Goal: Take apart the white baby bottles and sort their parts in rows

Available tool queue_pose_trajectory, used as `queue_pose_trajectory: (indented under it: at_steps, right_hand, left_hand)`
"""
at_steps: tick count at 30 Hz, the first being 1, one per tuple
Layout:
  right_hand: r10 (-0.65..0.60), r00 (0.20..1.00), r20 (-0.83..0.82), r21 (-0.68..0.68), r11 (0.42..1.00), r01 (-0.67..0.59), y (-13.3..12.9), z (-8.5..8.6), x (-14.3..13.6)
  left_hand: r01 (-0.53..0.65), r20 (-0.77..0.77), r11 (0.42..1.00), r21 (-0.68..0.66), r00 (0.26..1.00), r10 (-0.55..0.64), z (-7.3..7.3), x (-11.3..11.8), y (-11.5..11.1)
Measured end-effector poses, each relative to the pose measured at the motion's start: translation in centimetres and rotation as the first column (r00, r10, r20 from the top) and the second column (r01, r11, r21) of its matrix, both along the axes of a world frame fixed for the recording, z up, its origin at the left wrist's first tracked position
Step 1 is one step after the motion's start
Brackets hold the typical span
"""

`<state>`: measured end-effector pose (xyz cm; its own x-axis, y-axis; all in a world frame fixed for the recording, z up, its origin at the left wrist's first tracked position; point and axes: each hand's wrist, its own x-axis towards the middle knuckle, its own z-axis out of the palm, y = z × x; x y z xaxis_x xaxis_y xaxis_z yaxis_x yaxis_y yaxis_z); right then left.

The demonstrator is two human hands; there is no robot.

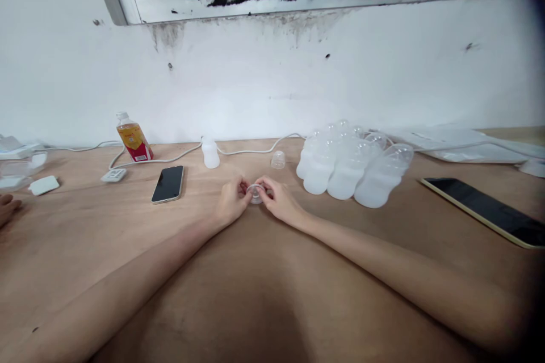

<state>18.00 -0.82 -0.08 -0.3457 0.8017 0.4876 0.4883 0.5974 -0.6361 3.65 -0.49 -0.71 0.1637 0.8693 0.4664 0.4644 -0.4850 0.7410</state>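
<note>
My left hand (235,198) and my right hand (276,198) meet at the middle of the table, fingers pinched on opposite sides of a small clear round bottle part (256,195). It has a ring-like rim at the top; the fingers cover its sides, and its exact kind is hard to make out. Beyond my left hand, a frosted white bottle (210,154) stands upright without a dome cap. A clear dome cap (278,160) rests on the wood just past my right hand. Further right, several frosted bottles (340,164) with clear dome caps stand bunched together.
A dark phone (167,184) lies left of my hands, and a larger phone or tablet (485,210) at the right. A drink bottle (134,137), a white cable (251,152) and plastic bags (460,144) line the wall side. Another person's hand (7,207) is at the left edge.
</note>
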Motion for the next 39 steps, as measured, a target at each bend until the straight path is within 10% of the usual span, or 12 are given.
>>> queue_pose_trajectory:
  at_steps: [11,14,17,23,30,39]
  right_hand:
    - [0.106,0.975,-0.195,-0.284,0.946,-0.159,0.8,-0.6,0.4]
    - [0.014,0.936,-0.353,-0.409,0.897,-0.167,1.1,-0.5,0.3]
    - [-0.028,0.886,-0.462,-0.461,0.862,-0.213,0.7,0.2,0.2]
    - [-0.101,0.834,-0.543,-0.518,0.821,-0.238,0.1,1.1,0.1]
    - [-0.171,0.796,-0.580,-0.483,0.860,-0.167,0.6,0.5,0.1]
    - [-0.173,0.764,-0.622,-0.452,0.876,-0.170,0.9,-0.1,0.1]
  left_hand:
    - [0.213,-0.253,0.972,0.099,0.950,-0.182,1.7,-2.9,0.6]
    - [-0.220,-0.018,0.916,0.335,0.971,0.240,2.8,-5.6,3.8]
    - [-0.556,0.214,0.792,0.252,0.830,0.515,3.1,-7.8,7.9]
    - [-0.210,0.292,0.971,-0.118,0.927,0.236,1.3,-8.0,10.7]
    - [0.132,0.237,0.984,-0.116,0.966,-0.101,0.0,-3.4,3.2]
    - [0.156,0.162,0.983,-0.097,0.977,-0.139,0.2,-1.9,1.0]
